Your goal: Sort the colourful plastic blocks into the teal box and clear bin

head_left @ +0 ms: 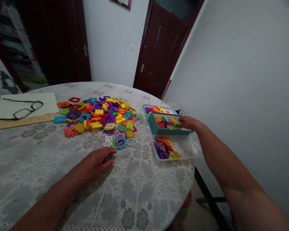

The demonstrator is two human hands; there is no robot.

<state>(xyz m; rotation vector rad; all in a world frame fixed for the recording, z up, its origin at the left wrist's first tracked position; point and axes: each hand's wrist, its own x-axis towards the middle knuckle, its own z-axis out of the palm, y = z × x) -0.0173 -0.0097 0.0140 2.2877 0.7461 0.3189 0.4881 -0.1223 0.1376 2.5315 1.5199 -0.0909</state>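
A heap of colourful plastic interlocking pieces (101,117) lies spread on the round table (125,192). My left hand (96,163) rests flat on the lace cloth just in front of the heap, fingers stretched out and holding nothing. My right hand (189,122) reaches to the right end of a teal box (156,128) filled with more pieces; its fingers curl at the box's edge and I cannot see what they grip. A second teal tray (146,109) sits behind it. A clear plastic tray (188,150) with purple, orange and yellow pieces lies in front.
Black glasses (26,110) lie on a white sheet (48,102) over a wooden board at the far left. Behind the table are two dark wooden doors and a bookshelf. A white wall runs close along the right, and the trays sit near the table's right edge.
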